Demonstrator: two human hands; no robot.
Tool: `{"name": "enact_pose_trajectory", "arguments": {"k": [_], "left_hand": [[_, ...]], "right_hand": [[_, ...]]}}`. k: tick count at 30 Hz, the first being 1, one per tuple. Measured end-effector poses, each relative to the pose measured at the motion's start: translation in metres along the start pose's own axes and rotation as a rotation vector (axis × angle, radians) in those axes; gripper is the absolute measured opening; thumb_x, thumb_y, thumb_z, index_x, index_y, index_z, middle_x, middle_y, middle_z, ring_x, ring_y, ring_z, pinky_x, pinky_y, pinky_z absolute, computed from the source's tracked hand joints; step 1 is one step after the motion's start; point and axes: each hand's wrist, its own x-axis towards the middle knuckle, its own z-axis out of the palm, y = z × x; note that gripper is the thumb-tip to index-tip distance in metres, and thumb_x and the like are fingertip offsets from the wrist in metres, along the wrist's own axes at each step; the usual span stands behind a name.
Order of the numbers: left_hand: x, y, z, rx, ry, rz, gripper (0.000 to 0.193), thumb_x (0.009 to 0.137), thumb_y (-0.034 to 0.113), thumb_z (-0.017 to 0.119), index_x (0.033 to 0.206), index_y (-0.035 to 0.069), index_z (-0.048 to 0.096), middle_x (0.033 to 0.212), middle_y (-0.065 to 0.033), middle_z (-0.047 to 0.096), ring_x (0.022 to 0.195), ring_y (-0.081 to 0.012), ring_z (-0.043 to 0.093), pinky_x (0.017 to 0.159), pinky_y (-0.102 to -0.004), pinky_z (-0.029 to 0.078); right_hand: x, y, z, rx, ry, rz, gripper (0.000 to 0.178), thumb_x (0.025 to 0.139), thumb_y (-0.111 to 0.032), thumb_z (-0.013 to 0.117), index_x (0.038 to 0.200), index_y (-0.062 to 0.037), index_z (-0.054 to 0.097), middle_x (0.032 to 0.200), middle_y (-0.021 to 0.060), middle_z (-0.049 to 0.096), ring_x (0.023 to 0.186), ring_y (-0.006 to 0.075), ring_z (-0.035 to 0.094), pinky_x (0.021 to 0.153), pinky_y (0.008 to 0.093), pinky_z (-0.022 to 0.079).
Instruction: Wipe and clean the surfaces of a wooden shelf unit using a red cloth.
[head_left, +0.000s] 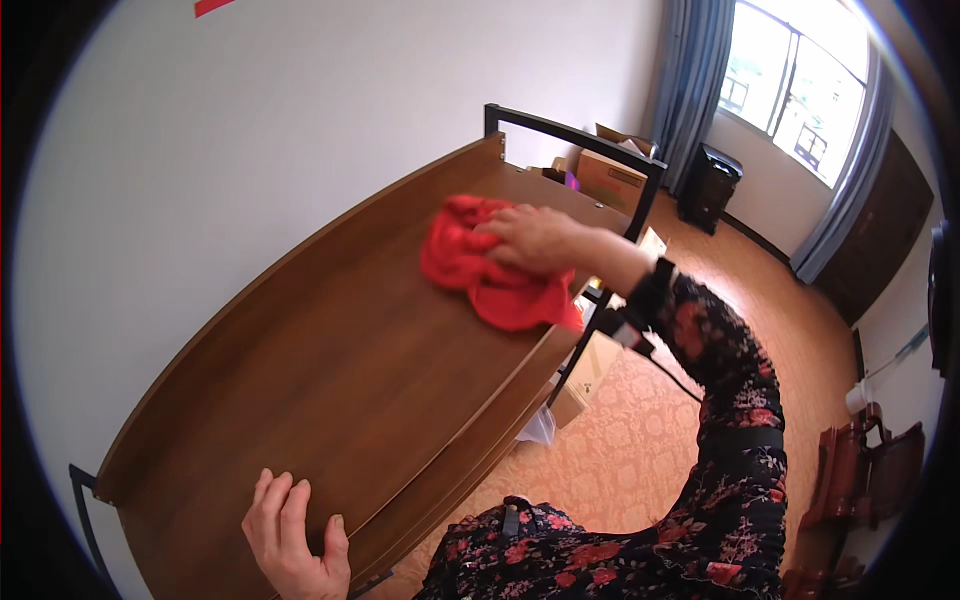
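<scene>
A bunched red cloth (455, 255) lies on the brown wooden shelf board (330, 350), toward its far right end. My right hand (530, 240) presses on it with bent fingers, and folds of the cloth spill out toward the board's front edge. Slight blur shows on this hand and the cloth. At the near left, my left hand (295, 540) rests by the front edge of the board, its fingers spread and nothing held.
A black metal frame (575, 130) rises at the board's far end; a white wall runs behind. Cardboard boxes (610, 185) and a black speaker-like case (710, 190) stand beyond. Dark red wooden furniture (850, 470) is at right, on patterned orange flooring (640, 420).
</scene>
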Motion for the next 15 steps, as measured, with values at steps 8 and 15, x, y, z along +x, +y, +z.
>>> {"name": "enact_pose_trajectory", "arguments": {"k": [8, 15], "left_hand": [[-0.033, 0.028, -0.005, -0.013, 0.055, -0.011, 0.032, 0.09, 0.026, 0.062, 0.111, 0.002, 0.064, 0.116, -0.0149, 0.062, 0.116, -0.0332, 0.055, 0.096, -0.0431, 0.042], [-0.03, 0.005, -0.009, 0.015, 0.089, -0.032, 0.033, 0.091, 0.027, 0.061, 0.11, 0.001, 0.065, 0.114, -0.0158, 0.063, 0.114, -0.0341, 0.057, 0.094, -0.0429, 0.043]], "right_hand": [[0.045, 0.005, -0.008, -0.112, -0.133, 0.243, 0.057, 0.094, -0.049, 0.039, 0.136, -0.0111, 0.045, 0.133, 0.0192, 0.05, 0.122, 0.0376, 0.049, 0.1, 0.0484, 0.042], [0.004, -0.076, -0.009, -0.009, 0.001, -0.419, 0.054, 0.092, -0.048, 0.048, 0.137, -0.019, 0.044, 0.141, 0.0111, 0.042, 0.128, 0.0343, 0.042, 0.102, 0.0494, 0.037]]}}
